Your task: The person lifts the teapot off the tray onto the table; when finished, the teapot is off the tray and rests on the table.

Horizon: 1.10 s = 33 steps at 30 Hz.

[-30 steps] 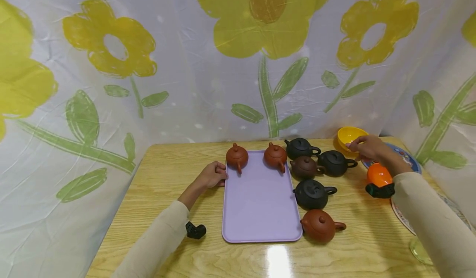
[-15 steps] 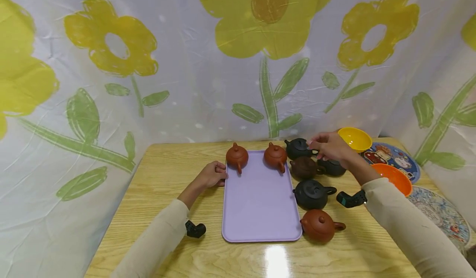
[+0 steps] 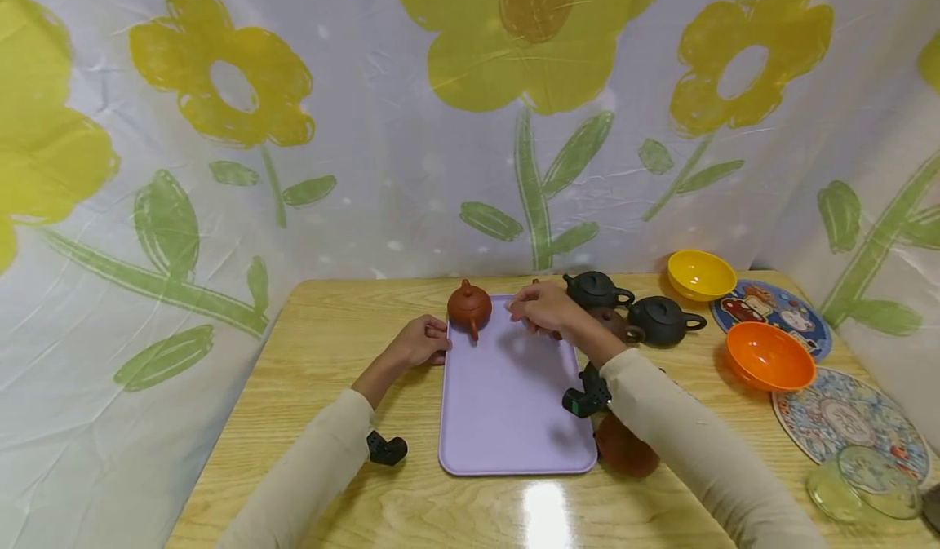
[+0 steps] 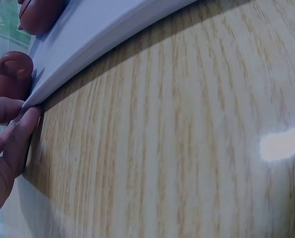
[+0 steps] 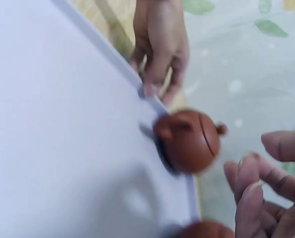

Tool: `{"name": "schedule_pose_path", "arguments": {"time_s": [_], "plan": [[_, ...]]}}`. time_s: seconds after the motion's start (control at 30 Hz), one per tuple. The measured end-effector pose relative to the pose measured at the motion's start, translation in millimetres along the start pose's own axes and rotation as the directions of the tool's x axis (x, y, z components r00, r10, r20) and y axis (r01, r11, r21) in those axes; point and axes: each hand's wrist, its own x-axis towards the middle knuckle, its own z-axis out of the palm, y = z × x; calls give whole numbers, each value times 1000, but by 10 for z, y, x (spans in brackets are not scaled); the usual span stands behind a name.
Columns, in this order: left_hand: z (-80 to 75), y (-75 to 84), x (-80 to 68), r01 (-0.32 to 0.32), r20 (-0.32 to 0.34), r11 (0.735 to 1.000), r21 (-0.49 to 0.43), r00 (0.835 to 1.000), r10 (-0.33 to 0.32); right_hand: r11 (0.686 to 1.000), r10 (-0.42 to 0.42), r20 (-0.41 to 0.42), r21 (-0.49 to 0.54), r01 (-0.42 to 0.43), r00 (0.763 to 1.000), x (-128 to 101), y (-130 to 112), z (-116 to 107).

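My left hand point(image 3: 420, 342) pinches the left rim of a lilac tray point(image 3: 514, 418). An orange-brown teapot point(image 3: 469, 308) sits at the tray's far left corner, just beyond these fingers. Over the far part of the tray hovers my right hand point(image 3: 547, 308), its fingers loosely bent. In the right wrist view its thumb and fingertips point(image 5: 248, 171) stand apart, beside the corner teapot point(image 5: 191, 141). A second orange-brown teapot point(image 5: 207, 230) at the far right corner is mostly hidden behind this hand in the head view.
Right of the tray stand black teapots point(image 3: 661, 320), a dark brown teapot point(image 3: 608, 320) and another orange-brown teapot point(image 3: 624, 449), partly behind the sleeve. Farther right are a yellow bowl point(image 3: 701, 275), an orange bowl point(image 3: 769, 357), round patterned mats point(image 3: 822, 410) and a green-tinted glass point(image 3: 833, 496).
My right hand has left the yellow bowl's rim and swept left, past the black teapots, to above the tray. The left hand has stayed at the tray's left rim.
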Motion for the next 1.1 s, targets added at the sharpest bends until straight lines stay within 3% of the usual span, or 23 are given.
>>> {"name": "schedule_pose_path", "arguments": {"time_s": [0.37,0.57,0.97,1.1], "plan": [[16,8,-2,-5,-2,1000,-13,1000,5,997,82,-15,-14,-82,997,248,65,602],[4,1,-7,-17,-6,1000,-9,1000,17,990,123,-46,76,-119,991,349,119,806],[9,13,1,-12,-1,1000,-5,1000,12,981,74,-116,185,-51,991,400,180,915],[-2,8,-4,-15,4,1000,-13,1000,15,978,69,-84,201,-50,994,361,134,891]]}}
